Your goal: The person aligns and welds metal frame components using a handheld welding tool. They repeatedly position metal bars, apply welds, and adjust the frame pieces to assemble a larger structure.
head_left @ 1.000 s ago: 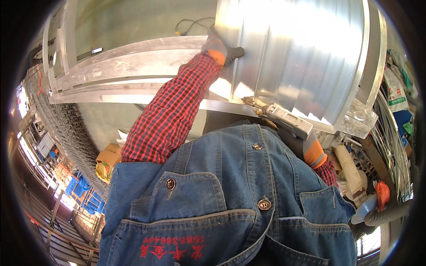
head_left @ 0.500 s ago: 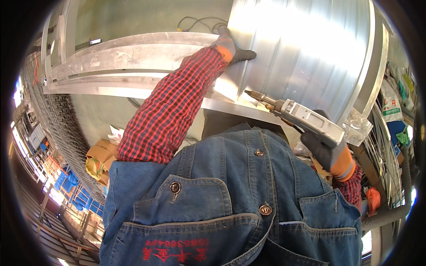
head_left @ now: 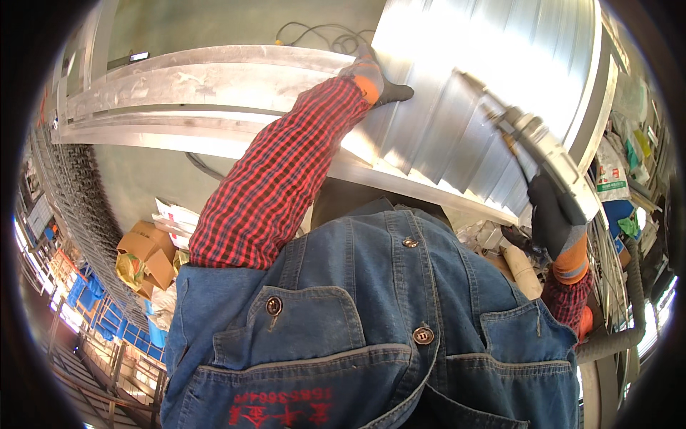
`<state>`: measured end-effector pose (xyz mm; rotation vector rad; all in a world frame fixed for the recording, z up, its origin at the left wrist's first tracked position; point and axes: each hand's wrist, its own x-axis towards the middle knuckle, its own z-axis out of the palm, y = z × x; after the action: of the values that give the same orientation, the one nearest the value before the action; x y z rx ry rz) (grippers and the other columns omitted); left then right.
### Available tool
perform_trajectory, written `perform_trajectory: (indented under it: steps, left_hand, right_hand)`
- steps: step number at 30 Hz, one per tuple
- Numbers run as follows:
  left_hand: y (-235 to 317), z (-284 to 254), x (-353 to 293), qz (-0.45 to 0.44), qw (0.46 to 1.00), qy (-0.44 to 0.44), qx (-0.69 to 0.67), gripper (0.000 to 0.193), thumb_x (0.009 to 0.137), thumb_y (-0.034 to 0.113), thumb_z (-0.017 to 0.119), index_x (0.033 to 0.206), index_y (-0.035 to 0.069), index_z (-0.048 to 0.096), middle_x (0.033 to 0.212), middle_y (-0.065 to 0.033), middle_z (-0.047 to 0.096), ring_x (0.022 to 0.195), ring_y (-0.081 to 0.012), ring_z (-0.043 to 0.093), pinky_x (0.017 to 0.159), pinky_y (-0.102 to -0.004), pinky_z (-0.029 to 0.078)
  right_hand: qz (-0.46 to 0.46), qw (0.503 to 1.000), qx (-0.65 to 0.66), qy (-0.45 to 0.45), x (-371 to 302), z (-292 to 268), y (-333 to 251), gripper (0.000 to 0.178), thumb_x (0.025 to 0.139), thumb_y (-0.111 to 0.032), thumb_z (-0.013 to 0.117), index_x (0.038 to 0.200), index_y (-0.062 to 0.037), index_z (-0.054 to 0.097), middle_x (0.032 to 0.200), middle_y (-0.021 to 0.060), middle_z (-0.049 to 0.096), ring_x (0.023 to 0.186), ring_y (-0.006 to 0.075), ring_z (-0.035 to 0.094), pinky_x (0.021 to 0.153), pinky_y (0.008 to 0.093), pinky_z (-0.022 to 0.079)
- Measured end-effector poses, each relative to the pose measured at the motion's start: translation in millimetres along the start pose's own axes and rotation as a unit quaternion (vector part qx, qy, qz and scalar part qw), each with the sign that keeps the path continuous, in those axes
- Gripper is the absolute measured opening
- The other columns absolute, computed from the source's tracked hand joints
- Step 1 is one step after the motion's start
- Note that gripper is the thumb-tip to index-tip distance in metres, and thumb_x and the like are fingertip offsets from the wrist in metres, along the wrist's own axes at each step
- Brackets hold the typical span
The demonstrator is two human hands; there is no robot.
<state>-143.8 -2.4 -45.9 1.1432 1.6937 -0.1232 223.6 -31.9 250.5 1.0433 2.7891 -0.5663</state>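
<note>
My left hand point(head_left: 379, 79), in a dark glove with an orange cuff, rests at the left edge of a ribbed silver metal panel point(head_left: 436, 107), beside a metal frame beam point(head_left: 207, 80). Its thumb stretches out over the panel, apart from the fingers, which are partly hidden. My right hand point(head_left: 554, 214), gloved alike, is wrapped round the body of a silver welding gun point(head_left: 547, 146). The gun's slim nozzle points up and left above the panel, clear of it and blurred by motion. A thin cable runs along the gun's underside.
A dark cable point(head_left: 321, 34) lies coiled beyond the frame. At the left, an opened cardboard box point(head_left: 148, 250) stands near stacked wire mesh point(head_left: 89, 193). Long metal strips, bags point(head_left: 612, 171) and a thick grey hose point(head_left: 607, 347) lie to the right.
My right hand has moved the welding gun up and to the right, turning its nozzle away from the panel's near corner. The left hand stays in place at the panel's edge.
</note>
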Motion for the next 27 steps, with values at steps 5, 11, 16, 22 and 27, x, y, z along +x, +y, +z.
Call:
perform_trajectory:
  steps: [5, 11, 16, 22, 27]
  left_hand:
    - [8.3, -6.7, -8.6, -0.029, 0.999, -0.012, -0.009, 0.167, 0.068, 0.066, 0.099, 0.174, -0.013, -0.004, 0.167, -0.0334, 0.051, 0.152, -0.0431, 0.056, 0.127, -0.0402, 0.048]
    - [13.5, -8.8, -35.2, 0.026, 0.995, 0.075, -0.054, 0.156, 0.073, 0.056, 0.102, 0.177, -0.001, -0.001, 0.17, -0.035, 0.048, 0.152, -0.0469, 0.057, 0.13, -0.0443, 0.047]
    - [18.9, 5.7, -93.6, 0.087, 0.959, 0.27, 0.014, 0.138, 0.077, 0.057, 0.099, 0.175, -0.002, 0.021, 0.165, -0.0311, 0.053, 0.151, -0.0472, 0.054, 0.129, -0.049, 0.045]
    - [-12.9, 30.8, -187.5, 0.0, 0.983, 0.164, 0.087, 0.129, 0.079, 0.073, 0.09, 0.166, -0.007, 0.04, 0.159, -0.0273, 0.056, 0.148, -0.0416, 0.056, 0.126, -0.0506, 0.044]
    - [-19.6, 37.7, -196.3, -0.025, 0.991, 0.093, 0.096, 0.117, 0.081, 0.08, 0.085, 0.155, -0.004, 0.051, 0.152, -0.023, 0.062, 0.144, -0.0391, 0.06, 0.123, -0.0504, 0.044]
  right_hand:
    - [0.418, 0.859, 0.28, 0.099, -25.0, 20.8, 23.7, 0.026, 0.109, -0.014, 0.073, 0.13, 0.0018, 0.075, 0.1, 0.0095, 0.075, 0.091, 0.021, 0.074, 0.075, 0.0369, 0.058]
    - [0.414, 0.824, 0.198, 0.332, 17.2, 102.9, 60.2, 0.061, 0.106, -0.032, 0.083, 0.153, 0.0028, 0.064, 0.126, 0.02, 0.079, 0.112, 0.0305, 0.075, 0.103, 0.0444, 0.059]
    - [0.567, 0.781, -0.021, 0.262, 79.7, 146.8, 93.6, 0.064, 0.102, -0.044, 0.081, 0.155, -0.0127, 0.063, 0.124, 0.0268, 0.075, 0.114, 0.0465, 0.076, 0.099, 0.0557, 0.061]
    - [0.604, 0.752, 0.004, 0.263, 102.1, 162.4, 78.4, 0.061, 0.104, -0.037, 0.08, 0.16, -0.0264, 0.06, 0.121, 0.0183, 0.075, 0.117, 0.0419, 0.074, 0.102, 0.0553, 0.059]
    - [0.614, 0.756, 0.018, 0.226, 111.7, 180.1, 72.8, 0.065, 0.101, -0.047, 0.082, 0.16, -0.0287, 0.06, 0.127, 0.0173, 0.074, 0.123, 0.0406, 0.072, 0.105, 0.0552, 0.057]
